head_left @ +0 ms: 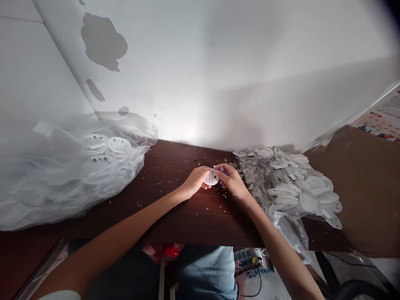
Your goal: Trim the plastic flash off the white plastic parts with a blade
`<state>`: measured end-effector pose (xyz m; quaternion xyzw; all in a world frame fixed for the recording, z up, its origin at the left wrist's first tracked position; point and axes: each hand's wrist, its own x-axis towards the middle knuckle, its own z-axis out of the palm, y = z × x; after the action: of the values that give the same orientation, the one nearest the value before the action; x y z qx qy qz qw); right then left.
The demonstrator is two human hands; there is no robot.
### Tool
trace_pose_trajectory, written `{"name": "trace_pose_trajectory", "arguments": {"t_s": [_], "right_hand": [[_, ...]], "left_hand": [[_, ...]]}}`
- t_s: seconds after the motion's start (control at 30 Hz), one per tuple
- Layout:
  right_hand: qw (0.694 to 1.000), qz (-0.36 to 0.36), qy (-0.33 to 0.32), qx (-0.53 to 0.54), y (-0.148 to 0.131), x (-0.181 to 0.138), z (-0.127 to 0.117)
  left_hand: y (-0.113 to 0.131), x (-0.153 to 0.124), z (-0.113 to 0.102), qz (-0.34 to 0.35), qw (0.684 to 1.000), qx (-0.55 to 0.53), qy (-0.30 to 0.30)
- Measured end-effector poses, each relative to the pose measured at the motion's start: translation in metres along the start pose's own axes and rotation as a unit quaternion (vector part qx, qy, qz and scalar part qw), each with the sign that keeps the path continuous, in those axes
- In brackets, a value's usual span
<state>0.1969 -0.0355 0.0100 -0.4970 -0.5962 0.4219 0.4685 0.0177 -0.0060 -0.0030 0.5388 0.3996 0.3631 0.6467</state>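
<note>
Slants the left forearm (134, 223) in from the near left and the right forearm (275, 237) in from the near right, with both hands close together above the middle of the dark brown counter (175, 216). Clasps a white disc (211, 178) in the left hand (197, 181), with the thumb laid on the upper face, the fingers curled underneath and no gap around the edge. Has the right hand (230, 180) at the right edge of the disc, thumb against it, fingers bent and nearly together. Shows a small purple piece (222, 169) at these fingers; cannot tell a grip on it from a mere touch, nor a pinch on the disc from a light contact. Looks round, pale and slightly translucent in the disc, with narrow slot-like stripes across the face, partly hidden by the hands. Includes a clear plastic bag (78, 183) of similar discs at left, and a heap of white discs (290, 179) at right beside clear scraps (256, 177).
</note>
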Motion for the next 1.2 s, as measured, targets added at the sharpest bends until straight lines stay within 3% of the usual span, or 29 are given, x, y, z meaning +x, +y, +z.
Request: {"name": "trace_pose_trajectory", "arguments": {"t_s": [0.23, 0.43, 0.6, 0.87, 1.2], "right_hand": [[0.982, 0.097, -0.042, 0.158, 0.0, -0.003, 0.012], [0.968, 0.093, -0.02, 0.231, -0.007, -0.005, 0.01], [0.947, 0.096, -0.02, 0.305, -0.017, -0.007, 0.006], [0.941, 0.131, -0.054, 0.309, -0.019, -0.007, 0.007], [0.939, 0.134, -0.06, 0.312, -0.02, -0.011, 0.012]], "left_hand": [[-0.005, -0.005, 0.002, 0.059, 0.998, 0.004, 0.022], [-0.006, -0.003, 0.002, 0.058, 0.99, -0.127, -0.004], [-0.003, -0.006, 0.003, 0.063, 0.992, -0.107, -0.009], [-0.002, -0.01, 0.006, 0.09, 0.983, -0.154, -0.035], [-0.005, -0.008, 0.008, 0.111, 0.984, -0.136, -0.012]]}}
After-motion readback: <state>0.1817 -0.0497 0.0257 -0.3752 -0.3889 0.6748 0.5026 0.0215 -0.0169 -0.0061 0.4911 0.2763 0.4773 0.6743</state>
